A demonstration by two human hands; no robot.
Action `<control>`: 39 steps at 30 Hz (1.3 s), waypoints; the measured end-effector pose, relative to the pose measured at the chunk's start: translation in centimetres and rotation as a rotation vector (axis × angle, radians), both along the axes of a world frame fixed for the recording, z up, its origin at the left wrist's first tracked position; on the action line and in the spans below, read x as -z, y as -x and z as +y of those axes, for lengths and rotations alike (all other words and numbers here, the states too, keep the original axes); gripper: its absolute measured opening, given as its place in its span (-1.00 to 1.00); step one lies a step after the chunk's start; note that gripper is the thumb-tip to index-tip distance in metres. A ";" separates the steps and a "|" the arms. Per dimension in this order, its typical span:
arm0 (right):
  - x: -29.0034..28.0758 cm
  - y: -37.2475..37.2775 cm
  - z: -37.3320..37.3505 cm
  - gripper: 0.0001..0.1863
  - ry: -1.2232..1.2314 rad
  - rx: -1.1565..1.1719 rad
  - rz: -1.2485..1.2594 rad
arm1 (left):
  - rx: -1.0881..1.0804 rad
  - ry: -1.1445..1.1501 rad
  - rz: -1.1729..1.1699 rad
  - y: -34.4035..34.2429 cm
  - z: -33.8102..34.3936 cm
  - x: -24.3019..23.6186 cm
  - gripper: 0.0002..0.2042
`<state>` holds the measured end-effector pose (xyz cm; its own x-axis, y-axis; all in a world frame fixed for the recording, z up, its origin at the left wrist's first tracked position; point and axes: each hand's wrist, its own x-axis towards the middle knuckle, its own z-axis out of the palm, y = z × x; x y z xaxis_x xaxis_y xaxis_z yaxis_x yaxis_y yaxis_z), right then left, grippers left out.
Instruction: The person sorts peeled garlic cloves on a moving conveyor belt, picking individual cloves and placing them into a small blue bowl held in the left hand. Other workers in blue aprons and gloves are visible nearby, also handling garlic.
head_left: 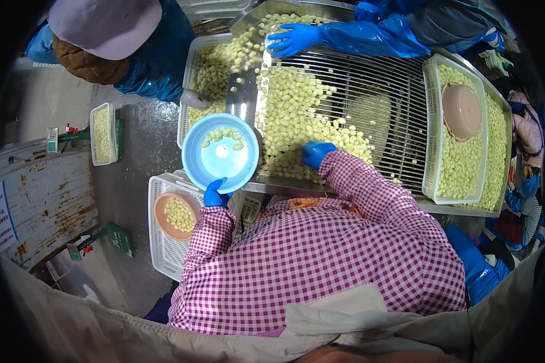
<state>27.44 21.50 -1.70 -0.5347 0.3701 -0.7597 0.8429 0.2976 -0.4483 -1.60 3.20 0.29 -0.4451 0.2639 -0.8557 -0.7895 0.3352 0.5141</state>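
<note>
My left hand [218,195], in a blue glove, grips the near rim of a light blue basin [215,168], which holds some pale green oval pieces [221,134]. My right hand [318,154], also blue-gloved, rests among a pile of similar pieces [284,109] on a slotted metal sorting table [393,97]; its fingers are curled, and what they hold is hidden. Below the basin, an orange bowl [160,215] with more pieces sits inside a white crate [157,254].
Co-workers' hands reach in: a blue glove [293,41] at the top, a grey glove [194,98] at a filled left tray [186,72]. A filled tray [430,157] with a beige bowl [463,106] lies right. Scales [120,239] and a smaller tray [94,154] stand left.
</note>
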 end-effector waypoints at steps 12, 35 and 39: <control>2.5 -2.1 5.3 -0.64 -0.066 0.249 0.067 | 0.050 -0.008 -0.084 -2.4 -0.4 0.4 -0.56; 0.5 -8.6 2.8 -0.68 0.011 1.156 0.101 | 0.219 0.018 0.006 0.0 -0.6 -2.8 -0.57; 5.8 -18.0 2.8 -0.55 -0.066 1.167 -0.285 | 0.086 -0.023 -0.058 2.1 -1.6 -2.6 -0.51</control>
<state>45.42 24.27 -7.51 0.3326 0.5615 -0.7577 0.6855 -0.6957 -0.2147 -3.69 1.62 2.92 -0.3696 0.3191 -0.8727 -0.7873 0.3912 0.4765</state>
